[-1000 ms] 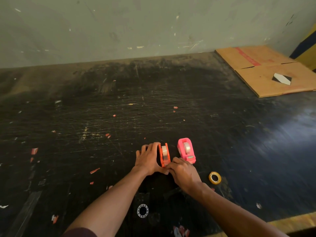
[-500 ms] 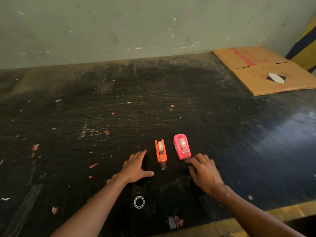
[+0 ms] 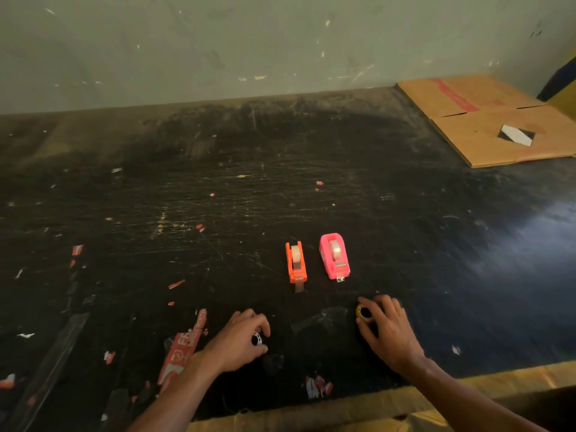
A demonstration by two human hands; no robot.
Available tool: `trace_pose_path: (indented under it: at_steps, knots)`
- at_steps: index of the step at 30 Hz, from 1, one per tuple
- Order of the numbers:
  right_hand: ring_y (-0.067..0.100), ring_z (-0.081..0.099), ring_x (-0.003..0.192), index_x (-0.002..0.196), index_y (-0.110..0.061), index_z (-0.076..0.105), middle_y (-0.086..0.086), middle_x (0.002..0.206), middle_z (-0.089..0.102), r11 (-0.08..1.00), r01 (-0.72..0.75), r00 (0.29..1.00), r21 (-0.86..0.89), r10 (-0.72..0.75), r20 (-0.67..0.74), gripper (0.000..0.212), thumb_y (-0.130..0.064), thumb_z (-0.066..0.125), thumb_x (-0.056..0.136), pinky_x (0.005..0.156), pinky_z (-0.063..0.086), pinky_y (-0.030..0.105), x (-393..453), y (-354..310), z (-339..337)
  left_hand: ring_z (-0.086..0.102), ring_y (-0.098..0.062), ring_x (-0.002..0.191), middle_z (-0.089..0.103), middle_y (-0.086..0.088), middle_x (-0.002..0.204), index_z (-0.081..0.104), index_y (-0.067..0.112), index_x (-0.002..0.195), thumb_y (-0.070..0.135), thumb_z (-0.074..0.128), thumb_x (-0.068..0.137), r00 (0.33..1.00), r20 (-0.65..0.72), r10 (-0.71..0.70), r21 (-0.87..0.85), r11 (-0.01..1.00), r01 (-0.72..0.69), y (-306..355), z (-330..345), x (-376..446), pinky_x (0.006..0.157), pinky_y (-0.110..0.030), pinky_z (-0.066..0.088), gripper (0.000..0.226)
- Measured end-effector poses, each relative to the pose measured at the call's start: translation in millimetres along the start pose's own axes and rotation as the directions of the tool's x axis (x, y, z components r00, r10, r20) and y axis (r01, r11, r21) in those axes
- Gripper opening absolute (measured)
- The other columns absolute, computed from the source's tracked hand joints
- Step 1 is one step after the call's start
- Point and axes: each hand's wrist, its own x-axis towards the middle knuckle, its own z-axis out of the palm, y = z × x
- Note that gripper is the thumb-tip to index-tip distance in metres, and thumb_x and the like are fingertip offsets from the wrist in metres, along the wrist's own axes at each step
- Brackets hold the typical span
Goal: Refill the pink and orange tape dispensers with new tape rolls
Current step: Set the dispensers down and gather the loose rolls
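My left hand [image 3: 238,339] grips white core [image 3: 257,339]; my right hand [image 3: 386,328] grips yellow core [image 3: 363,313]; orange dispenser [image 3: 296,263], pink dispenser [image 3: 334,255] loaded, standing apart

The left hand [image 3: 240,339] covers most of a small white ring-shaped spool [image 3: 256,340] at lower centre, and the right hand [image 3: 388,330] hides much of a yellow tape roll [image 3: 362,313]; whether either grip has closed is unclear. The flattened brown cardboard sheet [image 3: 498,120] is cut off at the frame's right edge.
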Motion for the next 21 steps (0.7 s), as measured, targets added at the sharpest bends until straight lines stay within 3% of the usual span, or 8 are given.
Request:
trace_pose_path:
  at_steps: [6,11,16,21]
  knots:
    - [0.004,0.040,0.127,0.144,-0.037,0.044,-0.009,0.143,0.040,0.948,0.312,0.937,0.059,-0.318,0.148,0.048,-0.045,0.053,0.097,0.110,0.041,0.027,12.6,-66.4,9.8,0.048,-0.009,0.127,0.050,0.011,0.125,0.062,0.035,0.115,0.029,0.076,0.087,0.987,-0.127,-0.103,-0.055,0.994,0.097,-16.0,-5.2,0.4,0.110,-0.034,0.043,0.032]
    - [0.009,0.042,0.129,0.148,-0.032,0.042,-0.005,0.144,0.040,0.887,0.454,0.860,0.086,-0.461,0.218,0.051,-0.036,0.053,0.099,0.108,0.044,0.028,40.8,-126.8,20.1,0.049,-0.015,0.131,0.052,0.004,0.135,0.060,0.030,0.125,0.022,0.074,0.089,0.957,-0.203,-0.208,-0.092,0.977,0.193,-33.9,-27.7,6.8,0.111,-0.037,0.045,0.040]
    - [0.017,0.042,0.135,0.151,-0.028,0.037,0.001,0.147,0.039,0.899,0.437,0.870,0.039,-0.433,0.237,0.053,-0.030,0.053,0.100,0.113,0.043,0.038,78.2,-182.9,25.8,0.051,-0.019,0.130,0.051,0.001,0.137,0.059,0.028,0.128,0.020,0.074,0.089,0.910,-0.295,-0.292,-0.143,0.955,0.260,-49.2,-52.7,24.4,0.110,-0.036,0.045,0.043]
    - [0.025,0.043,0.137,0.153,-0.023,0.035,0.008,0.150,0.038,0.925,0.373,0.911,-0.069,-0.352,0.214,0.056,-0.024,0.054,0.100,0.112,0.044,0.041,121.1,-213.3,21.7,0.050,-0.022,0.131,0.051,-0.004,0.139,0.058,0.024,0.133,0.019,0.073,0.089,0.909,-0.306,-0.282,-0.083,0.959,0.270,-52.9,-69.6,46.7,0.110,-0.037,0.045,0.046]
